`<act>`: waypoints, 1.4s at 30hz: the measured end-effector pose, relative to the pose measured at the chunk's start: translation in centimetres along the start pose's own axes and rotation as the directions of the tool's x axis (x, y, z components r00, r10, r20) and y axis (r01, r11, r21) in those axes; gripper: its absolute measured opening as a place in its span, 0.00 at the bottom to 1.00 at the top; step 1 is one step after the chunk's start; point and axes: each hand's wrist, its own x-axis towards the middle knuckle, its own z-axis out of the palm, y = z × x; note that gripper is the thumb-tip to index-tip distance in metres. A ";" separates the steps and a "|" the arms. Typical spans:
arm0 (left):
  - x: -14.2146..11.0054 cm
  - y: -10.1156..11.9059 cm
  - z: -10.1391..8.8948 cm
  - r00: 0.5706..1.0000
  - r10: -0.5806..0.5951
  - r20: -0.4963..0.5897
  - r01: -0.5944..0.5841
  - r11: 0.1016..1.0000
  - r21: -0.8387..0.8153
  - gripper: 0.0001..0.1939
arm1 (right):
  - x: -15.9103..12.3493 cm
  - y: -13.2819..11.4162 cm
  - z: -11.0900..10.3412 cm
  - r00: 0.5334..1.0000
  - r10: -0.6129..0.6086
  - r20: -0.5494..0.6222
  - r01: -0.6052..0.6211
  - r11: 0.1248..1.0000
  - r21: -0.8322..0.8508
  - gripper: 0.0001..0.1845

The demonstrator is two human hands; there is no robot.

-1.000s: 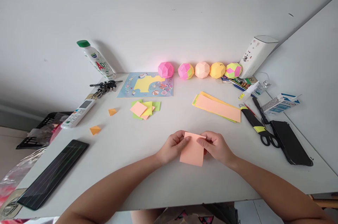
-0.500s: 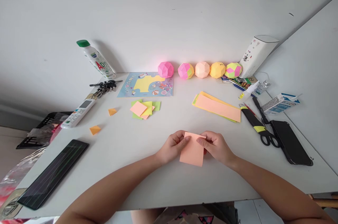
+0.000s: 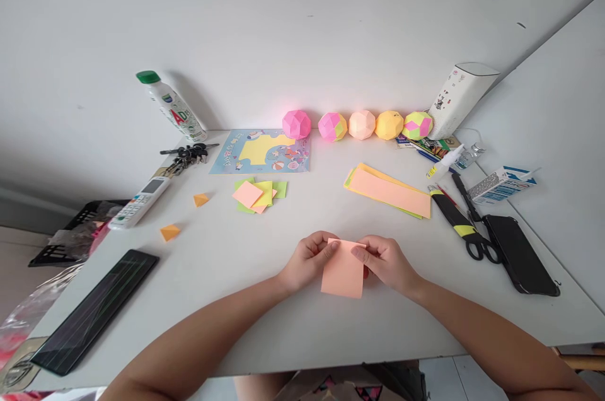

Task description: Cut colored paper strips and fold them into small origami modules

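Between my hands is a peach sheet of paper (image 3: 343, 272), held near its upper edge over the front of the table. My left hand (image 3: 309, 259) pinches the upper left corner, thumb on the face and fingers behind. On the upper right side my right hand (image 3: 387, 262) grips it the same way, its fingers partly hidden by the paper. Beyond them lie long paper strips (image 3: 392, 191) in peach, orange and green, and a small pile of square papers (image 3: 255, 196). Two small folded orange pieces (image 3: 201, 200) rest at the left.
Faceted paper balls (image 3: 362, 125) line the wall. Scissors (image 3: 475, 243), a black phone (image 3: 522, 256), a glue bottle (image 3: 444, 162) and a small carton (image 3: 503, 185) lie at right. A tablet (image 3: 97, 309), remote (image 3: 142, 202), keys (image 3: 189, 156) and bottle (image 3: 174, 108) are at left.
The upper edge of the peach paper has shifted very slightly left and down. Both hands keep their hold and nearly the same place.
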 end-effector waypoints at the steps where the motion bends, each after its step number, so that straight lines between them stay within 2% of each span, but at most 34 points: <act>1: 0.0 0.0 0.0 1.000 0.000 -0.003 0.000 1.000 -0.001 0.15 | 0.0 0.0 0.0 1.000 -0.005 -0.002 0.004 1.000 -0.002 0.17; 26: 0.0 -0.2 0.0 1.000 0.020 -0.020 -0.020 1.000 0.004 0.16 | 0.0 0.0 0.0 1.000 0.005 -0.003 -0.005 1.000 0.003 0.17; 38: 0.0 0.0 0.0 1.000 0.026 -0.010 -0.026 1.000 0.015 0.14 | 0.0 0.2 -0.1 1.000 -0.002 0.015 0.001 1.000 0.030 0.14; 42: 0.0 0.0 0.0 1.000 0.010 0.008 -0.010 1.000 0.011 0.15 | 0.0 0.1 -0.1 0.999 -0.031 -0.006 0.031 0.999 -0.012 0.12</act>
